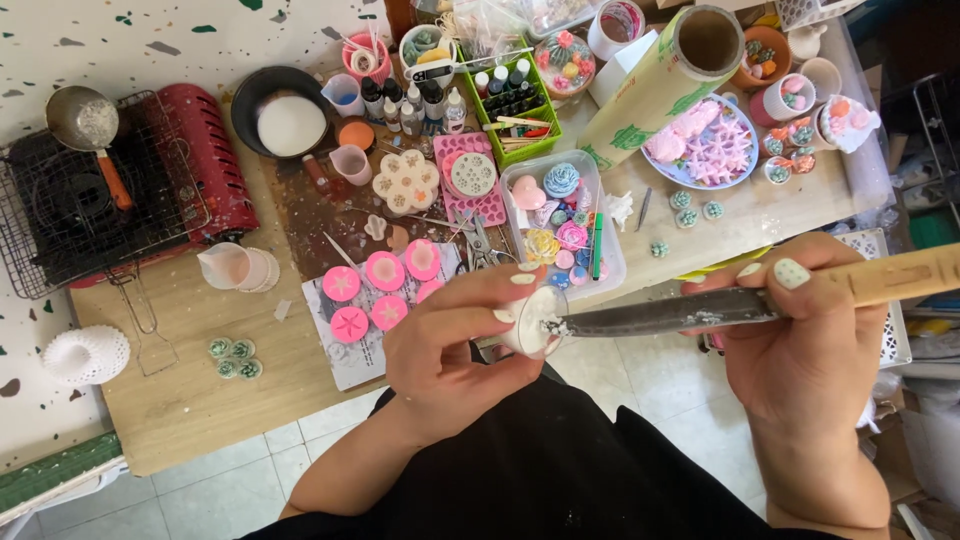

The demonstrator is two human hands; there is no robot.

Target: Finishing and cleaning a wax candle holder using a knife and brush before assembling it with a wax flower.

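My left hand (450, 345) grips a small white round cup (532, 322) tilted on its side, its mouth facing right. My right hand (800, 345) holds a knife by its pale wooden handle (890, 277). The grey blade (650, 313) reaches left and its tip sits inside the cup's mouth, where white crumbly residue clings. Both hands are above my lap, just in front of the wooden table's near edge (200, 420).
On the table lie pink round moulds (385, 270) on paper, a clear tray of coloured wax shapes (560, 215), a green box of small bottles (505, 100), a black pot with white contents (285, 120), a red stove with wire rack (110, 190), a paper roll (660, 85).
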